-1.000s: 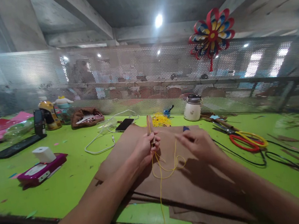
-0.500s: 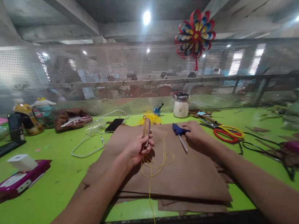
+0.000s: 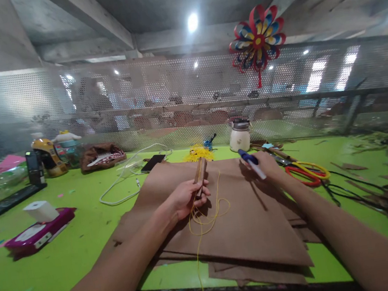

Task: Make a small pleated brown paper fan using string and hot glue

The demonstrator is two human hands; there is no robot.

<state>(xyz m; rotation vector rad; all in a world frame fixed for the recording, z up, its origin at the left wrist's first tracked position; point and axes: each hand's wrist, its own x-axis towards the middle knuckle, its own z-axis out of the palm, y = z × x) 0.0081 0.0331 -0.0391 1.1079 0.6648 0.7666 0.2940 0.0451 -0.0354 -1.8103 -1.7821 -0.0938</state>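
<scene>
Mid-frame, my left fingers (image 3: 206,191) clasp the strip (image 3: 200,169), jutting above them; centre-right, my right fingers (image 3: 260,158) grip the glue gun (image 3: 249,158).

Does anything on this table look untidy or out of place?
Yes: the thin yellow string forms loose loops over the brown paper-like sheets, and one length hangs untidily past the front edge of the green table.

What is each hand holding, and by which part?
Left hand: brown strip, by its lower end. Right hand: blue glue gun; the gripped part is hidden.
</scene>
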